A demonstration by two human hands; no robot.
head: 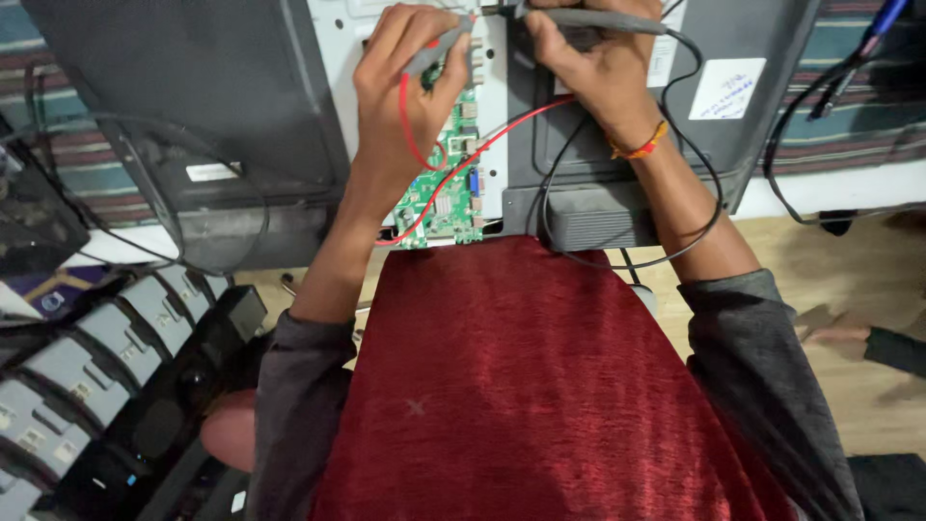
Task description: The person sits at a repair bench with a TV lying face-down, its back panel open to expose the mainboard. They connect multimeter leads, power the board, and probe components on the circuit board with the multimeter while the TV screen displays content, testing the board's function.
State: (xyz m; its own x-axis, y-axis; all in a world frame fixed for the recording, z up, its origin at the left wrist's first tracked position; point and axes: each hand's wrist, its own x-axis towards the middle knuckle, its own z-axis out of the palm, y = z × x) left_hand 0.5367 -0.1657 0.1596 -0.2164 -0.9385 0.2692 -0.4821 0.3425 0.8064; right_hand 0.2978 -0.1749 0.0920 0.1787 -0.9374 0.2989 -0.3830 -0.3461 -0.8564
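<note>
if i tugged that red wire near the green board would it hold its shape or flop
The red wire would probably flop: it is thin and lies in loose curves across the green circuit board. It likely weighs little. One end runs up to the probe in the left hand, so a tug may drag that probe.

Dark grey long sleeves (289, 386) are pushed up to the elbows, under a ribbed deep-red knit vest (521, 386); an orange-and-red thread band (639, 147) circles the right wrist.

Pale wooden floor (830, 270) beside a striped rug (849, 116), evenly lit.
</note>
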